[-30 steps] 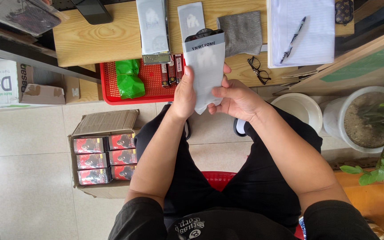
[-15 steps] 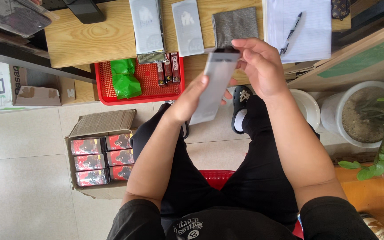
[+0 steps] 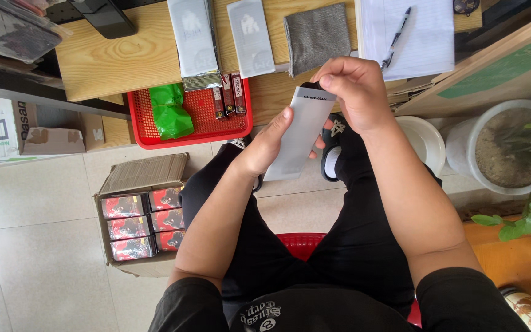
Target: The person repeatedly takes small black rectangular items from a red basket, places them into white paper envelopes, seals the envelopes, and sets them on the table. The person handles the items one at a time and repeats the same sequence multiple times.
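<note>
I hold a long silver-white pouch tilted in front of my lap. My left hand grips its lower left side, thumb on the front. My right hand pinches its top edge, fingers curled over the opening. The pouch hangs above my black trousers and a sandalled foot. On the wooden bench beyond lie two more silver pouches and a grey cloth.
A red mesh tray holds a green bag and small red packs. An open cardboard box of red cartons sits on the floor left. Paper with a pen lies far right; white pots stand right.
The pouch has tilted and shifted right. My right hand moved from its side up to the top edge, while my left hand stays on the lower part. The camera tipped slightly.
</note>
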